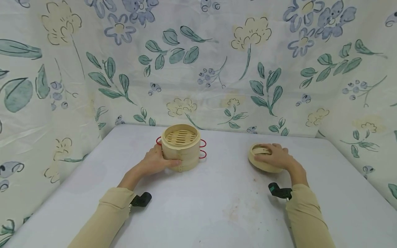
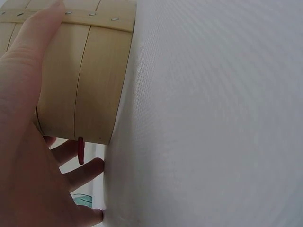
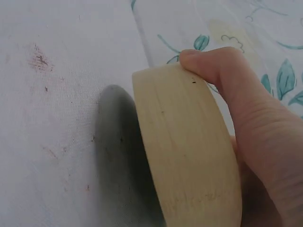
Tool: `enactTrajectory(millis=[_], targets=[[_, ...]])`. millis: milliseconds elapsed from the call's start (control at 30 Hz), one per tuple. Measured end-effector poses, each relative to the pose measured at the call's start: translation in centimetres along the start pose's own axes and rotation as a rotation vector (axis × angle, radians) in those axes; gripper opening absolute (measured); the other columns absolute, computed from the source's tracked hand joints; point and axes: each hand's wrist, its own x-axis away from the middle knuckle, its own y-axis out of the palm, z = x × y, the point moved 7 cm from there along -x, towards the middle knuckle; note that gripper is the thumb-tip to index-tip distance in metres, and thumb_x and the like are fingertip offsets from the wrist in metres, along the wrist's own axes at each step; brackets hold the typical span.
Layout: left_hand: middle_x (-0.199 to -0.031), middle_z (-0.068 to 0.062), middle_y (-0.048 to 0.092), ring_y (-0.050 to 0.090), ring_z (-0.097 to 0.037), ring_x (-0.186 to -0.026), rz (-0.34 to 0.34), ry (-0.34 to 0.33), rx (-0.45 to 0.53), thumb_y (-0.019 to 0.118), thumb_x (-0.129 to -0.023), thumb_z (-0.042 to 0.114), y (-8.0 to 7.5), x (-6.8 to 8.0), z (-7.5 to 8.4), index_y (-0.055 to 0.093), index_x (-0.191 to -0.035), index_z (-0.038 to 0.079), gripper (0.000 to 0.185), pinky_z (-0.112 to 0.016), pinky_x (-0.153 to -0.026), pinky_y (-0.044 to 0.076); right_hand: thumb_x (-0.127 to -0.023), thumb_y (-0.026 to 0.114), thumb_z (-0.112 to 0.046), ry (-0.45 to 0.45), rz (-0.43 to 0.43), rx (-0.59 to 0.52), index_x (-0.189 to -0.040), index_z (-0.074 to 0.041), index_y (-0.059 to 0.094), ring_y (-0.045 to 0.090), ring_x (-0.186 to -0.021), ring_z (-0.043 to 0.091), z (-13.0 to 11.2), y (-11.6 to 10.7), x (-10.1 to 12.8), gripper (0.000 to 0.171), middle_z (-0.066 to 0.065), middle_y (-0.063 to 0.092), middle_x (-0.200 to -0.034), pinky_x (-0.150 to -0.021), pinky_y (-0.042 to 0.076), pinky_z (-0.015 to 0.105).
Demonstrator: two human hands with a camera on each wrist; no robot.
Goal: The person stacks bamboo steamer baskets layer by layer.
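Observation:
A two-tier bamboo steamer stands upright on the white table, its slatted inner base showing through the uncovered top. Red loops stick out from its sides. My left hand holds it from the left, thumb across the front wall. In the left wrist view, the other fingers spread past a red loop. To the right, my right hand grips the round bamboo lid from above. The right wrist view shows the thumb on the rim of the lid, which casts a dark shadow beside it.
The white table carries faint reddish-brown stains and small specks in front of the lid. A floral cloth hangs behind the table and along both sides. Black camera mounts are worn at both wrists.

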Motion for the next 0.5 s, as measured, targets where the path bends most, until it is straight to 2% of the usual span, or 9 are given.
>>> enactTrajectory(millis=[200, 500], targets=[[-0.132, -0.010, 0.061, 0.057, -0.030, -0.120, -0.003, 0.003, 0.022, 0.080, -0.077, 0.053, 0.00, -0.01, 0.09, 0.041, -0.142, 0.015, 0.084, -0.052, -0.098, 0.046, -0.089, 0.057, -0.064, -0.002, 0.033, 0.004, -0.150, -0.009, 0.039, 0.025, -0.128, 0.060, -0.32, -0.38, 0.06, 0.084, 0.033, 0.027, -0.151, -0.097, 0.028, 0.077], [-0.130, -0.012, 0.061, 0.058, -0.031, -0.115, -0.003, -0.017, 0.005, 0.079, -0.076, 0.056, -0.15, 0.07, 0.05, 0.040, -0.141, 0.013, 0.087, -0.050, -0.094, 0.048, -0.088, 0.053, -0.067, 0.014, 0.093, 0.031, -0.151, -0.011, 0.038, 0.026, -0.130, 0.056, -0.72, -0.67, -0.24, 0.086, 0.030, 0.027, -0.152, -0.097, 0.025, 0.077]])
